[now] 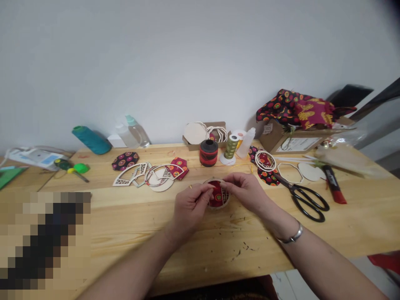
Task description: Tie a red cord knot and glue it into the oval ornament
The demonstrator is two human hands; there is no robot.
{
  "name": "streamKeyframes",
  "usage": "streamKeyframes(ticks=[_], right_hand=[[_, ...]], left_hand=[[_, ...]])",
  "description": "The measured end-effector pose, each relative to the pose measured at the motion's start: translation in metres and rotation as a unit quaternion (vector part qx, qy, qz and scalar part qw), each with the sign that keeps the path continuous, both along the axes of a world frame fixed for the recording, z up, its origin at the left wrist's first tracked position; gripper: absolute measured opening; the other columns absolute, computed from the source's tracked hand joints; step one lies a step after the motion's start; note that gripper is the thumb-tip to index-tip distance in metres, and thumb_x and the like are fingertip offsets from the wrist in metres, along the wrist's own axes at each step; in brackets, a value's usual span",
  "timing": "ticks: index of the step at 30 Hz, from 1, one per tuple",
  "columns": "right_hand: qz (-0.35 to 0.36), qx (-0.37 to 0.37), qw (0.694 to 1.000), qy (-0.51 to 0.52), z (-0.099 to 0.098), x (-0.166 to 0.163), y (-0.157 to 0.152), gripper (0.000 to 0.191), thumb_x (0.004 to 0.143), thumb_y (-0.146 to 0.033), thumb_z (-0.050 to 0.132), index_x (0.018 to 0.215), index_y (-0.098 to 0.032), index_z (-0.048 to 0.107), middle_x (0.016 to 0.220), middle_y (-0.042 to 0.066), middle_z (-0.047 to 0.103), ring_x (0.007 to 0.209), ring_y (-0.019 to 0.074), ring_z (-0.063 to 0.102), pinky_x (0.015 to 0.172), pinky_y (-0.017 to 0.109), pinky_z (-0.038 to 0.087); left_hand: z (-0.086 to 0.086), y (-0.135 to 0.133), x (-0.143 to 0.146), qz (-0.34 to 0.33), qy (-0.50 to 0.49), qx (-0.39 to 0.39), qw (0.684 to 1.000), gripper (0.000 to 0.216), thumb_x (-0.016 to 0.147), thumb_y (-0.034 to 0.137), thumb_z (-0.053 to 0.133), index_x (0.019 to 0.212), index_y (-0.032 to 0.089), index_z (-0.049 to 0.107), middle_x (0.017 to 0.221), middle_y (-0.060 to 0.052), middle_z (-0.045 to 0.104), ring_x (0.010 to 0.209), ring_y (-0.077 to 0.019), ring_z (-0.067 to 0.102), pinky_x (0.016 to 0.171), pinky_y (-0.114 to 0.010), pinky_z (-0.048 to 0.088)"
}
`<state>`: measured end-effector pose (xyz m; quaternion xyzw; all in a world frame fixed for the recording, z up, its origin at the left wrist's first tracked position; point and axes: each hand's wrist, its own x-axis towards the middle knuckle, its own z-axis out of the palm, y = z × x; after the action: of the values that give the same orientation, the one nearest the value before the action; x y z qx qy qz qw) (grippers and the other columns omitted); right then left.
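Note:
Between my hands is a small round wooden frame (pixel 216 204) with dark red patterned fabric inside and a lattice strip on its right side. My left hand (pixel 193 203) is closed over the frame's left edge, thumb and fingertips pinched together; anything tiny between those tips is too small to make out. Thumb and fingers of my right hand (pixel 245 189) pinch the frame's upper right rim. Black-handled scissors (pixel 308 200) lie to the right of my right hand. Left of the frame are pale wooden cut-out frames (pixel 161 183), some fan-shaped, beside patterned fabric pieces (pixel 179 168).
Behind my hands stand a red-and-black thread spool (pixel 208 154), a green spool (pixel 231 148) and a white bottle (pixel 249 141). A cardboard box (pixel 290 139) piled with fabric is at back right, near a red-and-black tube (pixel 335 185). Teal thread cone (pixel 91 140) lies back left.

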<state>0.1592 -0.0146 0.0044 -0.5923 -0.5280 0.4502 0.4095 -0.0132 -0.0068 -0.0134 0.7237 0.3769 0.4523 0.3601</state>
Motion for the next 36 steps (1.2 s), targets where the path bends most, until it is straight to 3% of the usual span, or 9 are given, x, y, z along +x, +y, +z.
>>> streamKeyframes(ticks=[7,12,16,21,23,25,28,36], right_hand=[[-0.014,0.015,0.999,0.032,-0.006,-0.001,0.000,0.016,0.069,-0.032,0.065,0.069,-0.016,0.063,0.065,0.001,0.066,0.058,0.0118,0.056,0.057,0.026,0.046],[0.011,-0.015,0.998,0.068,-0.008,0.001,0.005,0.014,0.065,-0.029,0.067,0.069,-0.016,0.064,0.064,0.000,0.067,0.058,0.0112,0.056,0.057,0.025,0.046],[0.015,-0.007,0.999,0.045,-0.010,0.003,0.005,0.015,0.065,-0.030,0.067,0.069,-0.016,0.066,0.064,0.001,0.067,0.058,0.0116,0.057,0.056,0.025,0.046],[-0.036,0.006,0.999,0.030,-0.004,0.011,0.007,0.019,0.066,-0.033,0.068,0.067,-0.015,0.064,0.060,0.000,0.065,0.053,0.0104,0.053,0.052,0.024,0.042],[-0.046,0.011,0.998,0.051,0.000,0.017,0.009,0.024,0.066,-0.037,0.067,0.068,-0.014,0.064,0.058,0.000,0.064,0.051,0.0094,0.051,0.051,0.024,0.040],[-0.046,0.012,0.995,0.086,0.003,0.022,0.010,0.026,0.066,-0.039,0.068,0.070,-0.013,0.064,0.060,0.000,0.064,0.051,0.0091,0.052,0.052,0.024,0.040],[-0.047,0.003,0.990,0.131,0.003,0.025,0.010,0.028,0.063,-0.039,0.071,0.072,-0.013,0.066,0.063,0.001,0.066,0.053,0.0094,0.054,0.055,0.025,0.041],[-0.071,0.015,0.983,0.167,0.000,0.026,0.010,0.024,0.063,-0.036,0.072,0.072,-0.014,0.065,0.062,0.001,0.066,0.052,0.0096,0.055,0.055,0.025,0.043]], left_hand=[[0.001,0.000,0.000,0.010,-0.002,-0.004,1.000,0.012,0.082,0.018,0.056,0.084,0.018,0.068,0.068,0.000,0.067,0.062,-0.0108,0.061,0.059,-0.021,0.050],[0.000,0.001,0.000,0.003,-0.010,-0.004,1.000,0.012,0.082,0.018,0.056,0.083,0.018,0.068,0.068,0.000,0.067,0.062,-0.0106,0.060,0.060,-0.020,0.050],[0.001,-0.002,0.000,0.007,-0.011,-0.013,1.000,0.012,0.082,0.019,0.057,0.083,0.018,0.069,0.068,0.000,0.067,0.062,-0.0111,0.060,0.060,-0.021,0.050],[0.003,0.007,-0.005,0.072,-0.008,-0.009,0.997,0.013,0.082,0.022,0.057,0.084,0.019,0.069,0.068,0.001,0.068,0.064,-0.0117,0.061,0.062,-0.021,0.049],[0.000,0.014,-0.008,0.098,0.027,-0.005,0.995,0.015,0.083,0.023,0.056,0.086,0.019,0.069,0.068,0.001,0.069,0.065,-0.0126,0.061,0.063,-0.023,0.048],[-0.005,0.021,-0.010,0.082,0.098,0.027,0.991,0.017,0.084,0.022,0.053,0.087,0.020,0.070,0.070,-0.001,0.069,0.067,-0.0144,0.062,0.066,-0.026,0.048],[-0.013,0.027,-0.010,0.054,0.209,0.106,0.971,0.018,0.083,0.019,0.053,0.081,0.021,0.071,0.075,-0.003,0.071,0.076,-0.0188,0.060,0.083,-0.038,0.045],[-0.021,0.025,-0.008,0.053,0.277,0.174,0.943,0.019,0.084,0.020,0.054,0.083,0.022,0.072,0.077,-0.004,0.072,0.083,-0.0230,0.054,0.088,-0.045,0.039]])
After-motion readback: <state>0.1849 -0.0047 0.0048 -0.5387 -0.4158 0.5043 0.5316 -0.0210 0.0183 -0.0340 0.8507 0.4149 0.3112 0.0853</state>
